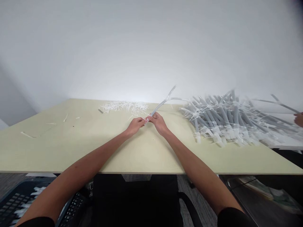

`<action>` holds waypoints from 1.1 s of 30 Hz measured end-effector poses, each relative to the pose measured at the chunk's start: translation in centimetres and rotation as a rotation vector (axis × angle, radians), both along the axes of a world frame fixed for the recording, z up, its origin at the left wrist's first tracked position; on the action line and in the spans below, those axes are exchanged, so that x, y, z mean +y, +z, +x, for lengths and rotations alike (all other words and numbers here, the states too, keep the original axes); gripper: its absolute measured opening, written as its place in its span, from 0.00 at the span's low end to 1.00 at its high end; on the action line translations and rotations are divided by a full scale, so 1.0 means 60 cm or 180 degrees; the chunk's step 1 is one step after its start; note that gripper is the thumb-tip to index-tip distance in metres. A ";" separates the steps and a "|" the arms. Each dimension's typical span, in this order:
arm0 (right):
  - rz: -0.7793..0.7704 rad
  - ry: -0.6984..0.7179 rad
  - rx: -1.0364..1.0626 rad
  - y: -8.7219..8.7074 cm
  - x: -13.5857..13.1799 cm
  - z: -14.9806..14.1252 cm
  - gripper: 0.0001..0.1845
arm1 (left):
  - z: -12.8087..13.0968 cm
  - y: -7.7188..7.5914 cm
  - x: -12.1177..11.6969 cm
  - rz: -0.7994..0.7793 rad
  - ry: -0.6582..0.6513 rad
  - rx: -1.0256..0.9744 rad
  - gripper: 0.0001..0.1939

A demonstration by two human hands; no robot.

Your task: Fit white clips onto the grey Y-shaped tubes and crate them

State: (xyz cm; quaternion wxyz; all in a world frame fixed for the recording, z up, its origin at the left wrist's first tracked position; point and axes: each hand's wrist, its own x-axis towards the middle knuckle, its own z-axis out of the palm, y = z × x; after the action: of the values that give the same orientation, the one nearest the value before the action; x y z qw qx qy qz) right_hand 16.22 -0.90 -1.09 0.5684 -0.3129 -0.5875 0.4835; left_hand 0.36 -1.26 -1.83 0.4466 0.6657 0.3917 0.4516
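Observation:
My left hand (135,126) and my right hand (159,123) meet above the middle of the pale yellow-green tabletop (71,148). Both grip a thin grey flexible tube (159,106), which curves up and away towards the far right, with a whitish forked end. A small white plastic piece shows between my fingers. Beyond my hands lies a low heap of white plastic scraps (124,107). To my right is a large pile of grey tubes with white plastic strips (227,119), a little apart from my right hand.
Several small white strips lie at the table's left. Another person's hand (298,119) at the right edge is next to a long tube (279,103). Below the table's front edge are a black perforated object (14,205) holding white pieces, a dark chair (132,201) and carpet.

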 end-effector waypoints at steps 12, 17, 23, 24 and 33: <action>0.0037 0.0098 0.0035 0.002 -0.008 -0.002 0.16 | -0.003 -0.004 -0.004 -0.0139 -0.0337 -0.0344 0.21; 0.0040 0.0146 0.0030 0.000 -0.007 -0.001 0.16 | -0.004 -0.011 0.001 -0.0199 -0.0403 -0.0451 0.21; 0.0001 0.0136 0.0318 0.002 -0.007 -0.005 0.14 | 0.000 -0.006 0.000 -0.0278 -0.0403 -0.0587 0.19; -0.0035 0.0134 0.0373 0.004 -0.007 -0.005 0.14 | 0.002 -0.004 -0.002 -0.0278 -0.0373 -0.0590 0.19; -0.0295 0.0293 0.0623 0.013 -0.009 0.000 0.16 | 0.011 0.003 -0.008 -0.0195 -0.0064 -0.0391 0.18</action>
State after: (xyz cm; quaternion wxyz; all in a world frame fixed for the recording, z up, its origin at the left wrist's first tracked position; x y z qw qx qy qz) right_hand 16.25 -1.42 -0.31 0.5852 -0.2630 -0.5200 0.5640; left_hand 1.00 -1.71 -1.68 0.4944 0.6267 0.3705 0.4749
